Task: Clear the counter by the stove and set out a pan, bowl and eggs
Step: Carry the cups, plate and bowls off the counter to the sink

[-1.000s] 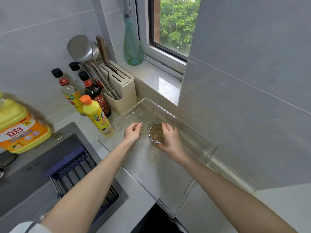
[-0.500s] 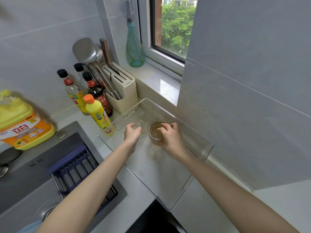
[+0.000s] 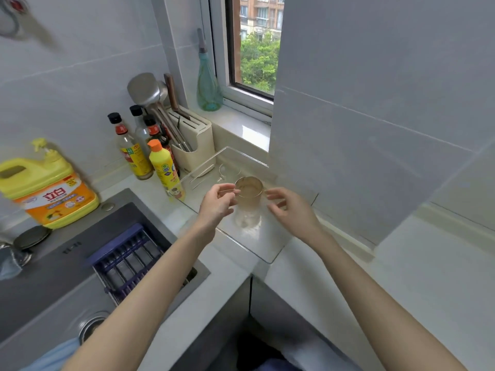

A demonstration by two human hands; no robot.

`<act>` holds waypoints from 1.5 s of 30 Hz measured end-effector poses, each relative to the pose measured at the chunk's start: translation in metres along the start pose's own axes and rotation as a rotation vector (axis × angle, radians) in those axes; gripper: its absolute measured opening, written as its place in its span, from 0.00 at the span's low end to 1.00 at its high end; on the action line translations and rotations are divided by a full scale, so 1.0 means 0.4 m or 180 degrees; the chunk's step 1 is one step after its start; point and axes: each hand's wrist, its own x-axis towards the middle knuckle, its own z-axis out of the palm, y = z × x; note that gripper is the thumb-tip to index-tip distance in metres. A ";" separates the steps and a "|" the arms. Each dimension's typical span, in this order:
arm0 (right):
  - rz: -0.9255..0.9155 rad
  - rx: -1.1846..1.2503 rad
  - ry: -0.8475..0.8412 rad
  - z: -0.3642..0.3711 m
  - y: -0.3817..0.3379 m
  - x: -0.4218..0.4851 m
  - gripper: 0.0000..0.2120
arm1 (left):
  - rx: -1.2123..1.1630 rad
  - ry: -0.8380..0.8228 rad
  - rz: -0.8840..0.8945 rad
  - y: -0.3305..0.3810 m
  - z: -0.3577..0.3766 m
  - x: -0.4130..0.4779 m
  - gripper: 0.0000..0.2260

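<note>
Pale desk [image 3: 401, 277] wrapping a tiled corner, dark sink [image 3: 48, 274] sunk into it at near left, blue rack [image 3: 126, 255] laid across the basin. Beyond that, two bare forearms reaching to a clear tray [image 3: 257, 242] set on the desk in the corner. Left hand [image 3: 215, 203] with fingers loosely curled just beside a cloudy glass [image 3: 247, 202], gripping nothing by the look of it, though fingertip contact with the rim is too close to call. Right hand [image 3: 290, 208] spread and relaxed on the other side, apart from the glass, holding nothing. Glass upright on the tray between the two, with a second, clearer glass [image 3: 229, 170] just behind. Farther back, a yellow bottle with an orange cap [image 3: 164, 170], dark-capped sauce bottles [image 3: 126, 145], a cream knife block [image 3: 194, 140] holding ladles, and a yellow detergent jug [image 3: 51, 188] at far left. Farthest, a teal bottle [image 3: 209, 84] on the window sill. Probably the clearing step, glassware parked on the tray. No pan, bowl, eggs or stove in view — next move likely calling for both hands pulled clear without clipping the glass, then a turn away in search of the stove side.
</note>
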 end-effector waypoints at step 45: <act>0.3076 -0.0095 0.3453 -1.182 0.627 -2.037 0.16 | 0.1124 -0.4315 0.0331 -0.189 1.747 -1.638 0.11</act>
